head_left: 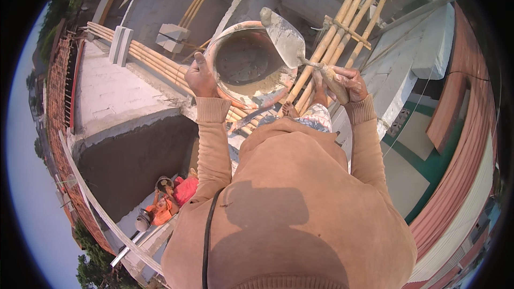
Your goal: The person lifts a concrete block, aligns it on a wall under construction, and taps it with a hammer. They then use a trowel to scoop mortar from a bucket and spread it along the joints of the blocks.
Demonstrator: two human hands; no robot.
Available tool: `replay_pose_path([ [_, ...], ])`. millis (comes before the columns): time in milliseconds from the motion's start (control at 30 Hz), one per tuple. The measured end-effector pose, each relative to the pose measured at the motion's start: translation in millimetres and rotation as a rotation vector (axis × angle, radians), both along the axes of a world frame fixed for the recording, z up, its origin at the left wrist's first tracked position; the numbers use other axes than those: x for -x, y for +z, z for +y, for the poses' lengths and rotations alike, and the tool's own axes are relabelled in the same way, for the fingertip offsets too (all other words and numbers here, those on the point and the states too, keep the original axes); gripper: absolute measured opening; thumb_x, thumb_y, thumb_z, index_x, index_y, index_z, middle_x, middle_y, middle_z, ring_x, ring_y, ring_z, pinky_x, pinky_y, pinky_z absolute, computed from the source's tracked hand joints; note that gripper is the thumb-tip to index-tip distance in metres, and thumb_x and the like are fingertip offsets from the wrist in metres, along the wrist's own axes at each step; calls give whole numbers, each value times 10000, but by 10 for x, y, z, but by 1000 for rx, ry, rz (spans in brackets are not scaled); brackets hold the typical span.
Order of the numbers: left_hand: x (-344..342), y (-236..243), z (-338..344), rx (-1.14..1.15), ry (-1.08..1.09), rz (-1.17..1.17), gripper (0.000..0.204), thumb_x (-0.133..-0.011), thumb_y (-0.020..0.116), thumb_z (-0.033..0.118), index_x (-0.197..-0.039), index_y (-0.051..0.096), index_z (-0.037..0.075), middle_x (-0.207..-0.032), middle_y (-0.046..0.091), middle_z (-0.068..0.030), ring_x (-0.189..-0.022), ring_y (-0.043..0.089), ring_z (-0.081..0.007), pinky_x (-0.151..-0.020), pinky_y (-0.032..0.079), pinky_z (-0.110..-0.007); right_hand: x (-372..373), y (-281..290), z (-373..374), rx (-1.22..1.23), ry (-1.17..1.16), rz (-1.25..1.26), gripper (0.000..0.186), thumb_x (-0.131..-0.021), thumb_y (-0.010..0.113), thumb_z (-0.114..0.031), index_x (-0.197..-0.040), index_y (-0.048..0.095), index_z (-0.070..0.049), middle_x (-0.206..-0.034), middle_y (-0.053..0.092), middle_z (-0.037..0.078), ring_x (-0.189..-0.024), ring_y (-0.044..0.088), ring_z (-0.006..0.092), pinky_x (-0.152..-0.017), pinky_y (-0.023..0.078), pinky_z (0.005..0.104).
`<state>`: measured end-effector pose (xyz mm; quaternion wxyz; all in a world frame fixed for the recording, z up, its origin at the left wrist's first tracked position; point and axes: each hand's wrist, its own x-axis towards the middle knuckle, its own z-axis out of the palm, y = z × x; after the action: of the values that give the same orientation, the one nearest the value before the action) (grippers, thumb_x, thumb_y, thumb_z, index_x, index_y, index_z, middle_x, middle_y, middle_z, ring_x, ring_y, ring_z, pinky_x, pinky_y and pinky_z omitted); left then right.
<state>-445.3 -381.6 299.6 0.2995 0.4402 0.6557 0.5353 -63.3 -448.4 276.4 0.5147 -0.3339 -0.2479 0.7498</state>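
Note:
My right hand [347,83] is wrapped around the wooden handle of a trowel [285,40]. The trowel's flat, mortar-smeared blade points up and left over the far right rim of a round bucket [284,86], and a small lump of wet mortar [265,16] sits at its tip. Grey mortar [243,59] lies inside the bucket, whose orange-pink rim is splashed with it. At the bucket's left rim is my left hand [202,77], closed against the edge with the thumb side up; some of its fingers are hidden.
Bamboo poles [334,37] run under and beside the bucket, with my bare foot [289,109] on them. Light blocks [172,37] rest at the far left. Below left, a person in orange [163,210] is beside a rendered wall [134,152]. Corrugated roofing [455,203] lies right.

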Motion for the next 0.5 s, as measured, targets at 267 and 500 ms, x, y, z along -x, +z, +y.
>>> replay_pose_path([
  [267, -144, 93, 35, -65, 36, -37, 572, -1010, 567, 460, -855, 712, -72, -676, 596, 2, -643, 477, -67, -565, 400, -260, -158, 136, 100, -56, -267, -1117, 387, -893, 739, -242, -1165, 702, 31, -892, 742, 140, -696, 671, 149, -638, 523, 280],
  [500, -145, 77, 85, -23, -30, 78, 577, -1003, 579, 464, -787, 698, -58, -599, 535, 29, -569, 427, -57, -491, 336, -258, 363, 473, -127, -544, 102, -1417, 348, -886, 706, -291, -1135, 727, -48, -920, 728, 150, -796, 705, 289, -719, 553, 363],
])
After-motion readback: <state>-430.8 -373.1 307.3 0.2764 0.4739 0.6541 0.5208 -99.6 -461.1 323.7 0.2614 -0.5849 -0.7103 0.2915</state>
